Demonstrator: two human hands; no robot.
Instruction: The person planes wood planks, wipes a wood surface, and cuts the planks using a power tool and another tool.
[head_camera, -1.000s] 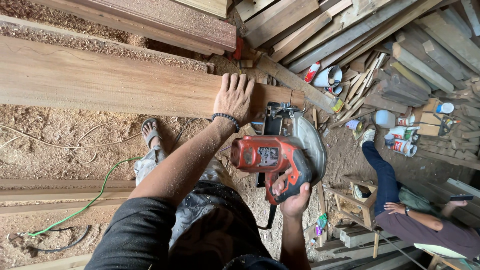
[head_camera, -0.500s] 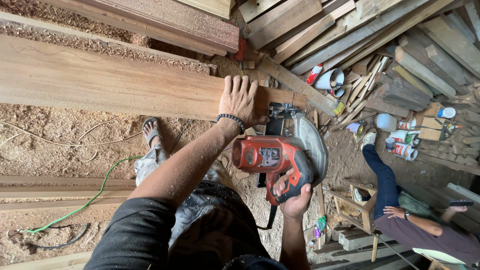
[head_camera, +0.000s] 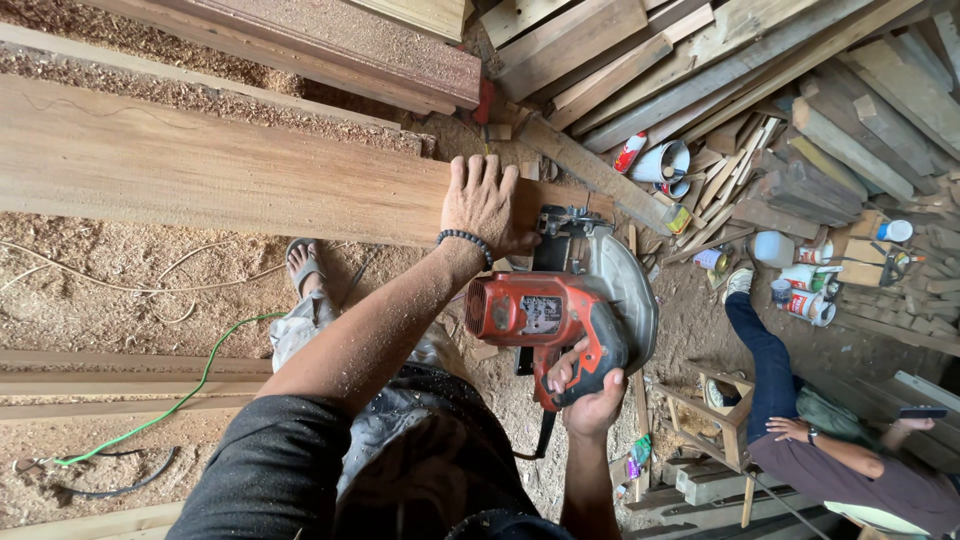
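We look straight down at a long wooden plank (head_camera: 220, 175), and every place below is given from that plank. Our left hand (head_camera: 487, 205) lies flat and open on its right end, fingers spread, palm pressing the wood, gripping nothing. Just past that end, close beside the thumb, sits a red circular saw (head_camera: 560, 310) with a grey blade guard (head_camera: 625, 285). Our right hand (head_camera: 590, 385) is clenched around the saw's black handle, below the plank's end. The saw's base seems to meet the plank's end edge, though we cannot tell if the blade is in the wood.

Below the plank, one sandalled foot (head_camera: 303, 265) stands on sawdust, and a green cable (head_camera: 190, 385) and a pale cord (head_camera: 120, 285) trail loose across the floor. To the right of the plank's end another person sits by a small wooden stool (head_camera: 725, 420), with cans and offcuts around them.

We judge the chief risk to be the left hand: it rests very near the blade guard, so a kick or jump of the saw could carry the blade toward the thumb. The loose cables by the foot could snag or trip us. Sawdust underfoot could let the foot slide. Thrown chips could reach the seated person, who is near the blade's side
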